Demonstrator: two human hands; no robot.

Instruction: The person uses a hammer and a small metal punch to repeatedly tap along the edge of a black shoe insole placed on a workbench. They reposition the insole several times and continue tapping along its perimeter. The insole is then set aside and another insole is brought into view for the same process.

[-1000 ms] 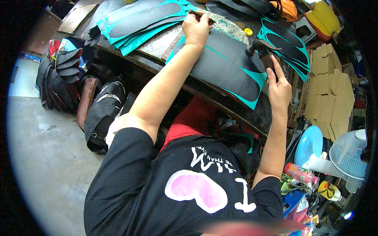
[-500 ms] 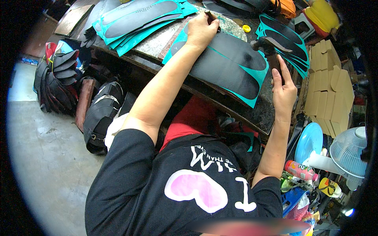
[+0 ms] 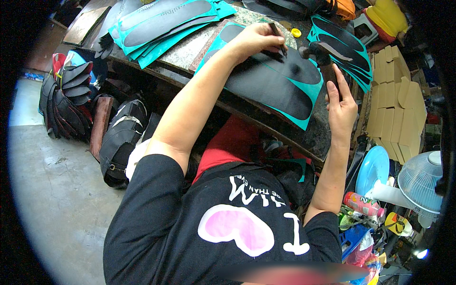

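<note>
Cluttered and dim, the workshop crowds around a stone-topped workbench strewn with cut shapes. On its near edge lies a teal sheet with long black sole-shaped panels, slightly overhanging the bench. The left hand is closed around a thin dark punch-like tool, its tip set down on the upper end of the sheet. The right hand grips the handle of a dark-headed hammer — index finger stretched along the shaft — with the head poised just beside the tool.

Further out, stacked teal-and-black sheets fill the far left of the bench, more cut pieces fan out on the right, and tan cardboard patterns stand beyond them.

The risk, as I judge it: the fingers sit close to the tool's top, so an off-centre blow could catch them — or the overhanging sheet could shift and the mark land wrong.
</note>
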